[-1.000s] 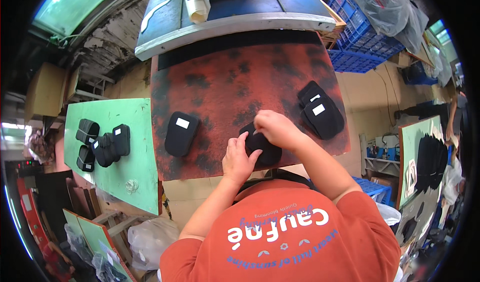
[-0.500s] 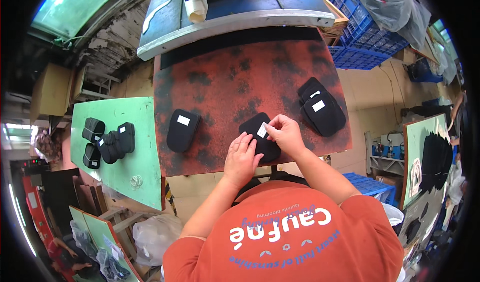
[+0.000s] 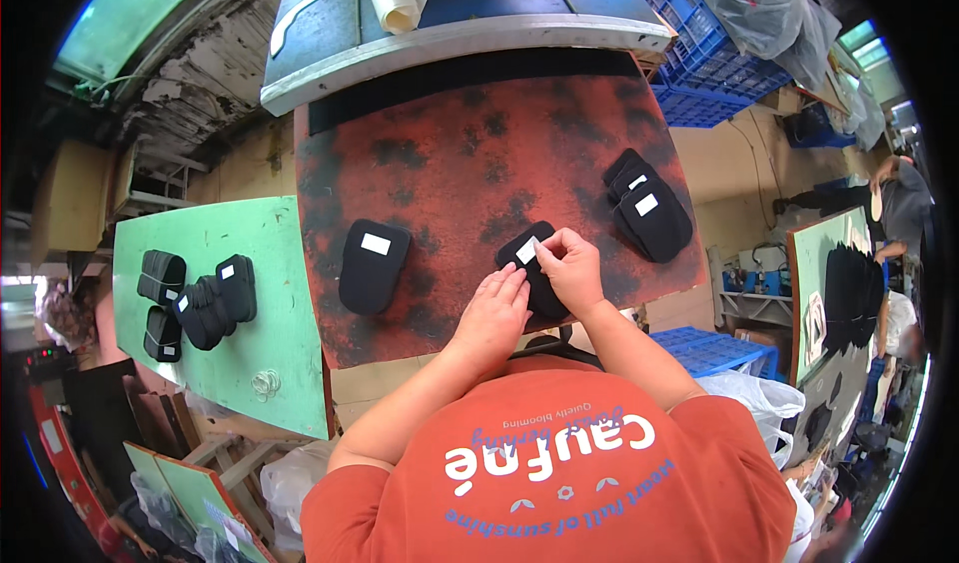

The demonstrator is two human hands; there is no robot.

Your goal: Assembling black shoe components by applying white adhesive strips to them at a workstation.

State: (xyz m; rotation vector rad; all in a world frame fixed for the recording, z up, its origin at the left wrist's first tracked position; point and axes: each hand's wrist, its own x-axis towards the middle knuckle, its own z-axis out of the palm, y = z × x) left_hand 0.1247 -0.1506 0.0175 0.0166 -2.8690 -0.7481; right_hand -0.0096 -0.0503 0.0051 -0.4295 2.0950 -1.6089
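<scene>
Wearer: one person, seen from above | Garment: orange short-sleeved T-shirt, round neckline | Markings: large white lettering across chest, smaller blue script above and below it, small white motifs | Forearms: bare, no sleeves past upper arm | left hand, right hand: bare, no gloves, rings or watch visible

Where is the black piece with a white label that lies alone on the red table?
In the head view, the lone black piece lies on the left part of the red table, left of the left hand and apart from it, near the green board.
</scene>
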